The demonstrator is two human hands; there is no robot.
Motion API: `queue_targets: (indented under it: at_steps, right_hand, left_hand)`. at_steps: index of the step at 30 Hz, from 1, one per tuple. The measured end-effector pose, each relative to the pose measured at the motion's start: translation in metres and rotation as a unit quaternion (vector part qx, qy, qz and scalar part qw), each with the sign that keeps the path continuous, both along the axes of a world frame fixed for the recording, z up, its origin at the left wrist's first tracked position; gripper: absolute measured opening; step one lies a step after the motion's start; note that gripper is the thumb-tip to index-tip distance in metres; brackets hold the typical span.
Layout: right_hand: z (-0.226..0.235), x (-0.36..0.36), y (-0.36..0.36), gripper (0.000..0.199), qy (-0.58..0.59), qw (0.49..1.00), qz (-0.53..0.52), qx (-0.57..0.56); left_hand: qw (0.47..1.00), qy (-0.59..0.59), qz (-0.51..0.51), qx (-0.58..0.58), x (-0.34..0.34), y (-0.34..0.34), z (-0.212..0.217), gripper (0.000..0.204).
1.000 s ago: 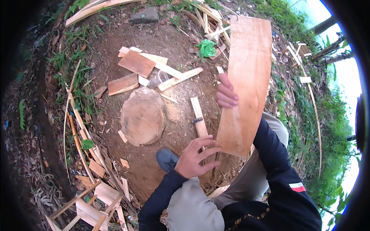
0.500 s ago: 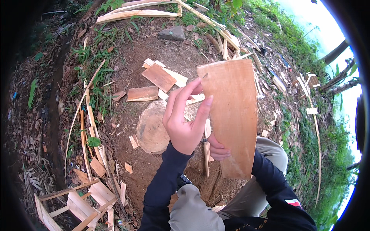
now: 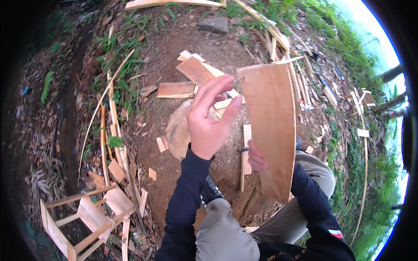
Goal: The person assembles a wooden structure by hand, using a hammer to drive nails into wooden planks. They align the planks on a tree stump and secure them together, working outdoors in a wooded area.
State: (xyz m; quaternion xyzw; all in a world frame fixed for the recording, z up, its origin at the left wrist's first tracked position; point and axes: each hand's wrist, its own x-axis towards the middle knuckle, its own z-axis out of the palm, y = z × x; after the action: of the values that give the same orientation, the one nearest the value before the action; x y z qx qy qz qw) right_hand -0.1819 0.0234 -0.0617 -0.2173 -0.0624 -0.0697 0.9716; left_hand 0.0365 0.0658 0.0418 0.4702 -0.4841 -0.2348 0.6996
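My right hand (image 3: 257, 157) is closed on the lower edge of the thin wooden board (image 3: 271, 126), holding it upright and slightly bowed in front of me, above my knees. That low grip, I judge, leaves the broad face free. My left hand (image 3: 209, 119) is raised with fingers spread and loose, gripping nothing, its fingertips (image 3: 236, 101) just at the board's upper left edge, as if steadying or feeling it. Behind the hands sits a round stump (image 3: 176, 132) on bare dirt, with cut wood offcuts (image 3: 176, 90) beyond it and a small wooden frame (image 3: 82, 219) lower left.
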Motion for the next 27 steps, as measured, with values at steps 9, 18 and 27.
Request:
queue_targets:
  at_steps: [9, 18, 27]
  right_hand:
    - [0.006, 0.029, 0.01, 0.053, 0.506, 0.554, -0.274, -0.603]
    - [-0.002, 0.15, -0.025, 0.071, 0.373, 0.384, -0.281, -0.797]
    - [-0.038, 0.206, -0.021, 0.089, 0.307, 0.317, -0.321, -0.838]
  left_hand:
    - [0.937, 0.239, -0.038, 0.251, 0.024, 0.107, -0.101, 0.04]
    - [0.878, 0.277, 0.053, 0.386, 0.07, 0.145, -0.136, 0.033]
    - [0.862, 0.243, 0.113, 0.431, 0.095, 0.159, -0.147, 0.035]
